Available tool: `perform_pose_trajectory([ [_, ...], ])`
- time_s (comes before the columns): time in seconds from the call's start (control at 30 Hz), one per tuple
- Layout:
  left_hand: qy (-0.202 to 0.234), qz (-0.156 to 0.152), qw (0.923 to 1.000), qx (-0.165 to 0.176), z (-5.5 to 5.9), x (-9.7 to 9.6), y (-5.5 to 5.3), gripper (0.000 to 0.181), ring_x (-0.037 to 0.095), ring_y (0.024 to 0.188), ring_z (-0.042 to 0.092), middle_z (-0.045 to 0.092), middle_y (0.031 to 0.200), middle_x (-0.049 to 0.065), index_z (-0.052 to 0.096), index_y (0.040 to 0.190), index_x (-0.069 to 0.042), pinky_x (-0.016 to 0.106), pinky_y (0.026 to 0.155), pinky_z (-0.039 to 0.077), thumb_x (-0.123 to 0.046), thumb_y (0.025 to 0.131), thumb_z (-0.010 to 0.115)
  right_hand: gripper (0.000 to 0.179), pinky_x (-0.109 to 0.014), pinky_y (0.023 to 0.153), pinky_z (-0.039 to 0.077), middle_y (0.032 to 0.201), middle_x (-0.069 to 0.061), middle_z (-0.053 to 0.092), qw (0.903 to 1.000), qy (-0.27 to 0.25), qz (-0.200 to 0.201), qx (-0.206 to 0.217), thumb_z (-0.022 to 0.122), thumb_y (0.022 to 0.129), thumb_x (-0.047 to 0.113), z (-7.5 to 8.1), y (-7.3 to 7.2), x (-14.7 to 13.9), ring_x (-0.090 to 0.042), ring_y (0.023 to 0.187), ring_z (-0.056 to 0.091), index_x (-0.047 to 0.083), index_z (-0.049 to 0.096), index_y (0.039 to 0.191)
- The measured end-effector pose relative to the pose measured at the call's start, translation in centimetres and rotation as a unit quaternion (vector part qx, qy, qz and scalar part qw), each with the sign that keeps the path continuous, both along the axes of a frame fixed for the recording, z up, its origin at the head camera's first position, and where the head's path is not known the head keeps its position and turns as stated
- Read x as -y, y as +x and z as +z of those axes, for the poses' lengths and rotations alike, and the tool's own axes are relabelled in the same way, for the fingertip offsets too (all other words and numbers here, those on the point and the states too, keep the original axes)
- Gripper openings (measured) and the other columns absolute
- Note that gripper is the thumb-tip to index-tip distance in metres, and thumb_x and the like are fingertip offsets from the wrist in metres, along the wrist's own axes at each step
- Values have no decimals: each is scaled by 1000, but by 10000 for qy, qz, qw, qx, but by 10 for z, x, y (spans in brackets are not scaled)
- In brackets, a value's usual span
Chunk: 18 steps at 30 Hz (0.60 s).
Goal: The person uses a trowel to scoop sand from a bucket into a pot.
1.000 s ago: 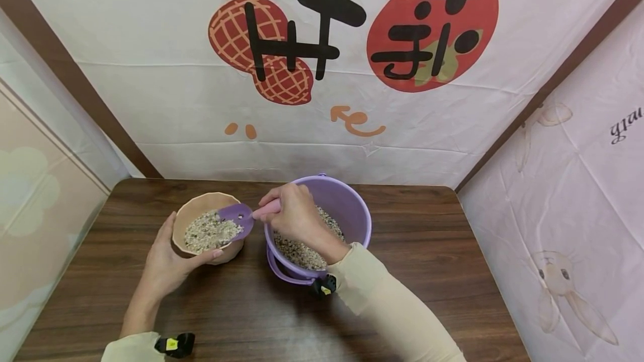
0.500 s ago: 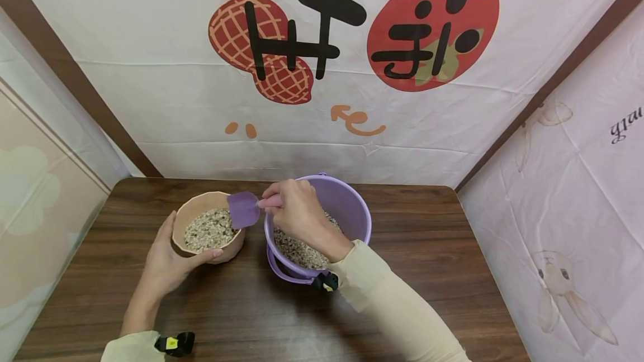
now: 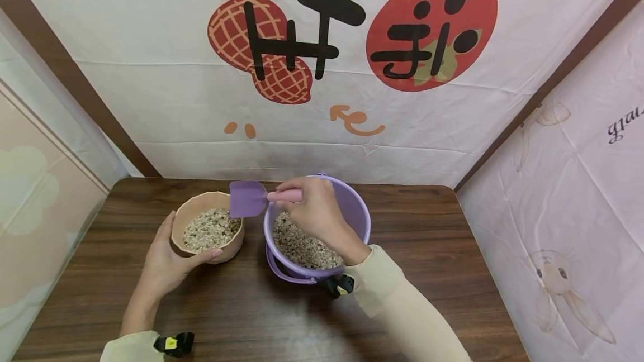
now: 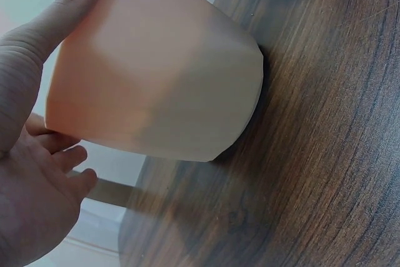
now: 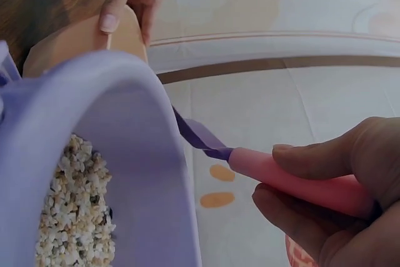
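Note:
My left hand (image 3: 166,264) holds a peach-coloured bowl (image 3: 232,249) at its side, thumb near the front rim and fingers round the far side. Pale speckled gravel (image 3: 207,232) lies in the bowl. Above a purple bucket (image 3: 356,205), my right hand (image 3: 318,212) grips the pink handle of a small shovel (image 3: 249,199). The purple blade points left and hangs over the bowl's right rim. In the right wrist view thumb and fingers pinch the handle (image 5: 300,186). More gravel (image 5: 78,211) fills the lower part of the bucket, partly hidden by my right hand.
Both containers stand on a dark wood-grain table (image 3: 427,295). The bucket's handle (image 3: 292,278) hangs down at its front. A white printed cloth (image 3: 176,105) rises behind the table's back edge, with more cloth at both sides.
The shovel has come up off the gravel in the bowl and its blade has turned over. My right hand has shifted right and slightly back over the bucket. My left hand stays put.

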<state>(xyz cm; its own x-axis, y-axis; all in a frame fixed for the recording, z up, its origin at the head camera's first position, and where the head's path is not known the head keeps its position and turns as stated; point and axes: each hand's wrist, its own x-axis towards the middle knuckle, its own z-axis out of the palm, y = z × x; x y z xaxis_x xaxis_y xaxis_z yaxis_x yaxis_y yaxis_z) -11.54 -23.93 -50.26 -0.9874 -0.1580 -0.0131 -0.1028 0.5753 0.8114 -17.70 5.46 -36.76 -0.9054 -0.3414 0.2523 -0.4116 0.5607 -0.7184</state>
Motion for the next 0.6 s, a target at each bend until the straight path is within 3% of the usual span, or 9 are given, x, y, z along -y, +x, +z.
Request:
perform_pose_trajectory([
  [0.17, 33, 11, 10000, 8, 1, 0, 0, 134, 56, 146, 17, 11, 163, 32, 0, 162, -2, 75, 109, 22, -38, 72, 93, 19, -28, 82, 54, 95, 3, 77, 9988, -358, -332, -69, 88, 79, 10, 0, 3, -15, -11, 93, 70, 13, 83, 98],
  [0.33, 37, 31, 10000, -12, 0, -1, 1, 135, 55, 146, 18, 12, 163, 32, 1, 162, -2, 75, 109, 23, -38, 72, 94, 20, -27, 75, 56, 96, 3, 78, 9936, -980, -557, 111, 89, 79, 12, -1, 10, -30, -9, 93, 70, 11, 82, 98],
  [0.6, 42, 21, 10000, -45, 0, -1, 0, 134, 55, 145, 19, 12, 163, 32, 1, 162, -2, 75, 108, 23, -37, 72, 94, 22, -22, 58, 54, 87, 0, 78, 9798, -1794, -812, 344, 88, 79, 7, -10, 21, -56, -11, 76, 71, 9, 82, 101],
])
